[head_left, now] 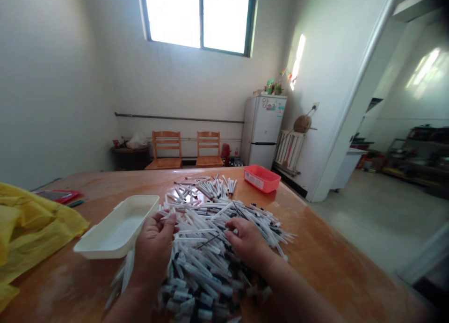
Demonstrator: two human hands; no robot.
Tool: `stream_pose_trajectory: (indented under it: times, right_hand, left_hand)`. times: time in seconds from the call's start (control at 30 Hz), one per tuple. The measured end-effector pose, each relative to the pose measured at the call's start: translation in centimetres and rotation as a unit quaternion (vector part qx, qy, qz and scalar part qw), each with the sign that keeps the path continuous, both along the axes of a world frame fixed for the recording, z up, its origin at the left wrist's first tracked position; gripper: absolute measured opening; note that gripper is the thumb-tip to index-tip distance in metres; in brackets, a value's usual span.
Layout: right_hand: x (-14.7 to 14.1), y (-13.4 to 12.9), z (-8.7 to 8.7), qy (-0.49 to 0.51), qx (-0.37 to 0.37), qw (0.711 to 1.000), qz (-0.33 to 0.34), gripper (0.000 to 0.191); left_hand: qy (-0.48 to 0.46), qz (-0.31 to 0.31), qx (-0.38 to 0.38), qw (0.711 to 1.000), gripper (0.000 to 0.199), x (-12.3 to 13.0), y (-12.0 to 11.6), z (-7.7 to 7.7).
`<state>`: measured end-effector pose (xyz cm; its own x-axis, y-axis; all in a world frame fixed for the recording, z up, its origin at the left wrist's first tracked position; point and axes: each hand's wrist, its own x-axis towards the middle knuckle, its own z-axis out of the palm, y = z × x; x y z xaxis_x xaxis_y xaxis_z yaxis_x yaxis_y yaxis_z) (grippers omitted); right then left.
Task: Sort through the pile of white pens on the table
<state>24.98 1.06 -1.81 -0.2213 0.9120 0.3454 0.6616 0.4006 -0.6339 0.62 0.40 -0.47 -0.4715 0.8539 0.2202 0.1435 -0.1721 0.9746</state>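
Note:
A large heap of white plastic pens with black ends (206, 248) covers the middle of the wooden table (326, 262). My left hand (154, 245) is at the heap's left edge, its fingers closed around a few white pens. A long white pen (128, 269) sticks out below that hand. Just left of the hand sits a shallow white plastic tray (117, 227), close to or touching it. My right hand (247, 241) rests on the heap, with fingers pinched on what looks like a white pen.
A red plastic tray (262, 178) stands at the table's far side. A yellow plastic bag (31, 229) lies over the left edge, beside a flat red object (58, 196). Two wooden chairs (184, 150) and a white refrigerator (263, 131) stand beyond the table.

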Motion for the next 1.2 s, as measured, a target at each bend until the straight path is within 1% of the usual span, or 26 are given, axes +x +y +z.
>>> stream_pose_trajectory:
  times: [0.07,0.13,0.2,0.27,0.33,0.4,0.47,0.5,0.57,0.63,0.77,0.87,0.93,1.07,1.13,1.2]
  right_hand:
    - [0.1,0.2,-0.1,-0.004,0.009,1.000,-0.017,0.016]
    - [0.2,0.3,-0.1,-0.004,0.012,1.000,-0.026,0.016]
    - [0.2,0.2,0.1,-0.005,0.015,0.999,-0.028,0.016]
    - [0.0,0.0,0.4,-0.016,0.014,1.000,-0.021,0.017]
    - [-0.3,-0.3,0.5,-0.038,0.012,0.999,-0.003,0.019]
    - [-0.9,-0.5,0.5,-0.064,0.016,0.998,0.014,0.023]
    - [-1.3,-0.5,0.6,-0.086,0.019,0.996,0.016,0.025]
    - [-1.4,-0.5,0.8,-0.095,0.016,0.995,0.010,0.025]
    - [-1.5,-0.2,1.1,-0.116,0.004,0.993,-0.011,0.024]
    - [-1.4,0.4,1.8,-0.143,-0.009,0.989,-0.034,0.023]
    - [-1.3,2.8,3.5,-0.198,-0.026,0.978,-0.063,0.023]
    - [-1.8,5.9,4.5,-0.217,-0.034,0.973,-0.075,0.025]
    - [-2.4,8.4,4.8,-0.233,-0.045,0.968,-0.085,0.025]
    - [-3.8,13.5,4.7,-0.270,-0.081,0.954,-0.105,0.024]
    - [-4.7,15.5,4.4,-0.286,-0.099,0.947,-0.107,0.024]
    - [-5.7,17.1,4.1,-0.300,-0.112,0.942,-0.103,0.027]
  left_hand:
    - [0.116,-0.009,-0.040,0.992,0.059,-0.3,0.1,-0.5]
    - [0.240,-0.001,-0.053,0.969,0.062,-0.3,0.2,-0.9]
    - [0.342,0.021,-0.026,0.939,0.055,-0.2,0.2,-1.2]
    - [0.419,0.020,0.016,0.907,0.046,0.2,0.1,-1.5]
    - [0.479,-0.028,0.037,0.876,0.039,0.7,-0.1,-1.7]
    - [0.525,-0.091,0.037,0.846,0.035,1.3,-0.5,-1.8]
    - [0.550,-0.129,0.028,0.825,0.035,1.7,-1.0,-1.8]
    - [0.556,-0.140,0.020,0.819,0.035,1.9,-1.2,-1.7]
    - [0.560,-0.145,0.004,0.816,0.035,2.0,-1.5,-1.4]
    - [0.555,-0.146,-0.009,0.819,0.034,2.0,-1.7,-0.9]
    - [0.542,-0.167,-0.013,0.823,0.030,2.0,-1.9,-0.4]
    - [0.533,-0.182,-0.003,0.827,0.027,2.1,-2.0,-0.4]
    - [0.525,-0.182,0.002,0.832,0.024,2.1,-2.1,-0.4]
    - [0.514,-0.178,0.007,0.839,0.022,2.1,-2.2,0.0]
    - [0.510,-0.176,0.010,0.842,0.021,2.1,-2.3,0.1]
    - [0.507,-0.175,0.012,0.844,0.021,2.1,-2.3,0.1]
